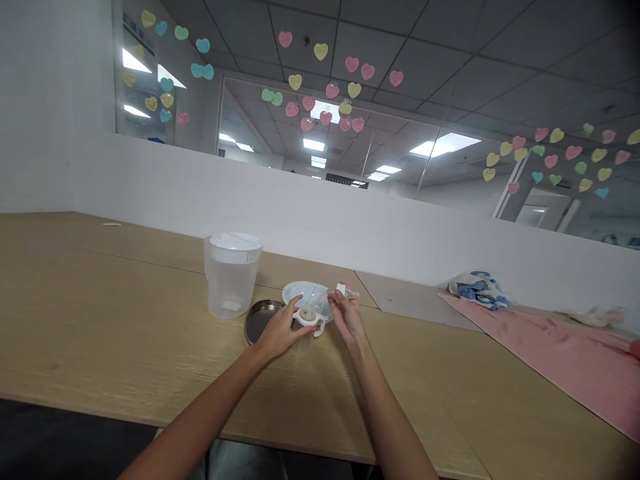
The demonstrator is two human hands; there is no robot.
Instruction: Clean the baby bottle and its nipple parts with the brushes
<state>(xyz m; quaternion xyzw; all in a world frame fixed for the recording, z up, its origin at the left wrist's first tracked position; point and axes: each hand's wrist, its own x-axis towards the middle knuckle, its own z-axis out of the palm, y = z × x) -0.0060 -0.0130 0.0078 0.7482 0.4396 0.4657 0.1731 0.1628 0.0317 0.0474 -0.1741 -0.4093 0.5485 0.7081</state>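
My left hand is closed around a white ring-shaped cup lid with a curved handle at its right side; a round clear part shows in its middle. To the right, my right hand pinches a small white piece with a clear tip, held upright above the lid's level. A thin clear strip seems to run from it toward the lid, too faint to make out. Behind both hands lies a pale blue plate. A dark round metal pan sits just left of my left hand, partly hidden by it.
A translucent lidded pitcher stands on the wooden table left of the pan. A pink mat covers the table's right part, with a blue and white cloth at its back edge. A white wall bounds the table behind.
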